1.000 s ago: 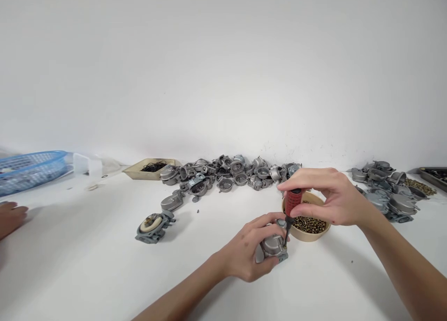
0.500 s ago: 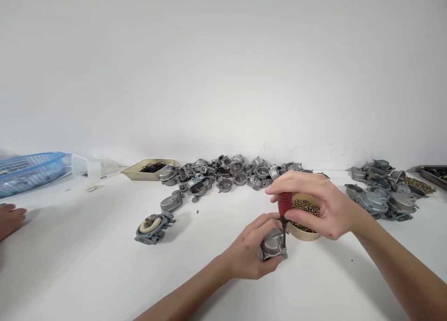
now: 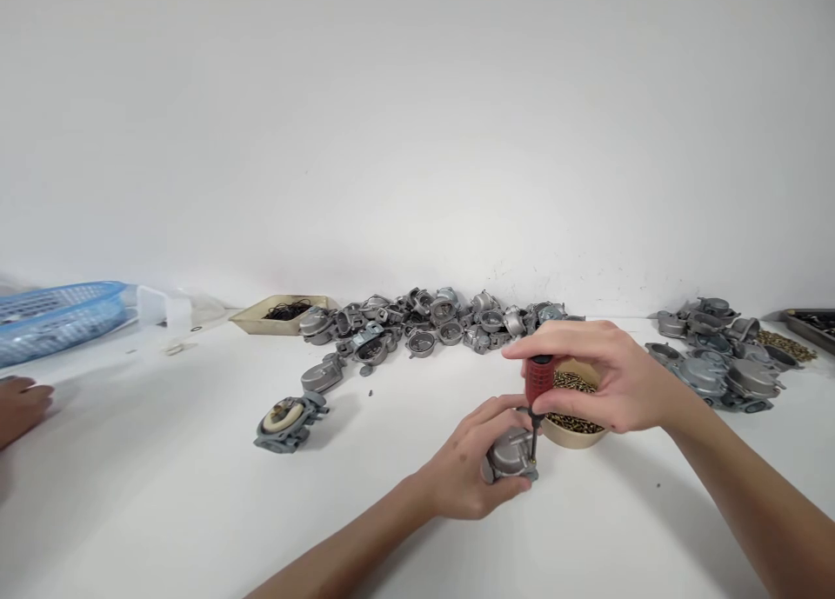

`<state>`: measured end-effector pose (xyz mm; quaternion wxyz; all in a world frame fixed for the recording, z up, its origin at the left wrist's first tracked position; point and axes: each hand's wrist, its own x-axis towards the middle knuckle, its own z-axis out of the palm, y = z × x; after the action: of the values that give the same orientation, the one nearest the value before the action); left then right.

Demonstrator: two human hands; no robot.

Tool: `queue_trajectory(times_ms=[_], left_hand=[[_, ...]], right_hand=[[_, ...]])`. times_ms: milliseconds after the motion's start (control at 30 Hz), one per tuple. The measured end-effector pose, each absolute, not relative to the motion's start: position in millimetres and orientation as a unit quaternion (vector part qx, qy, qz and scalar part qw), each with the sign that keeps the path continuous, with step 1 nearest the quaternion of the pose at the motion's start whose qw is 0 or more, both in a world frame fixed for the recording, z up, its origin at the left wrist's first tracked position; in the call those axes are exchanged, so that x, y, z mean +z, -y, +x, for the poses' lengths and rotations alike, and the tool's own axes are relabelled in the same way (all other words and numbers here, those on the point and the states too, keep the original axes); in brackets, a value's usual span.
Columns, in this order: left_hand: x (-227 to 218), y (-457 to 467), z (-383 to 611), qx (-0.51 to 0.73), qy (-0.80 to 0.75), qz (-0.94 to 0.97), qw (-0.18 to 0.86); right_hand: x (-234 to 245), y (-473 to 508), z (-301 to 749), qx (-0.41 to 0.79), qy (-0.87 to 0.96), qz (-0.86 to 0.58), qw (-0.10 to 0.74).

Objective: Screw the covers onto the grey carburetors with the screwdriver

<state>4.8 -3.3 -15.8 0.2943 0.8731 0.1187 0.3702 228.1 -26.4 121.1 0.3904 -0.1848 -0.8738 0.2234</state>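
As my head view shows, my left hand [image 3: 475, 467] curls round a capped metal housing [image 3: 511, 456], while my right hand [image 3: 604, 377] pinches a red screwdriver [image 3: 539, 383], tip on a corner screw [image 3: 533, 461]; its tightness I can't tell. Left of my hands, an open unit [image 3: 285, 420] sits uncovered. Since half a second ago, the handle has tipped slightly right.
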Motion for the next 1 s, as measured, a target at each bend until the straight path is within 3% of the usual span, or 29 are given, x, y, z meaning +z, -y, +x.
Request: queue_trajectory(times_ms=[100, 267, 467, 633, 867, 1000], left_hand=[[-16.2, 2.4, 4.8, 0.383, -0.114, 0.866, 0.3], [-14.9, 3.1, 3.9, 0.357, -0.139, 0.871, 0.307], [-14.1, 4.5, 5.5, 0.378, -0.119, 0.859, 0.323], [-14.2, 8.9, 6.8, 0.352, -0.15, 0.866, 0.322], [-33.0, 9.4, 13.0, 0.399, -0.163, 0.85, 0.302], [-32.0, 10.8, 16.3, 0.412, -0.167, 0.844, 0.299]], right_hand=[[120.4, 25.4, 228.1, 0.187, 0.876, -0.189, 0.402], [122.8, 28.0, 229.9, 0.295, 0.864, -0.178, 0.367], [120.9, 23.8, 229.7, 0.191, 0.876, -0.211, 0.389], [123.0, 29.8, 231.2, 0.28, 0.871, -0.186, 0.359], [115.1, 22.8, 226.3, 0.16, 0.877, -0.224, 0.393], [117.7, 27.2, 224.0, 0.22, 0.872, -0.206, 0.385]])
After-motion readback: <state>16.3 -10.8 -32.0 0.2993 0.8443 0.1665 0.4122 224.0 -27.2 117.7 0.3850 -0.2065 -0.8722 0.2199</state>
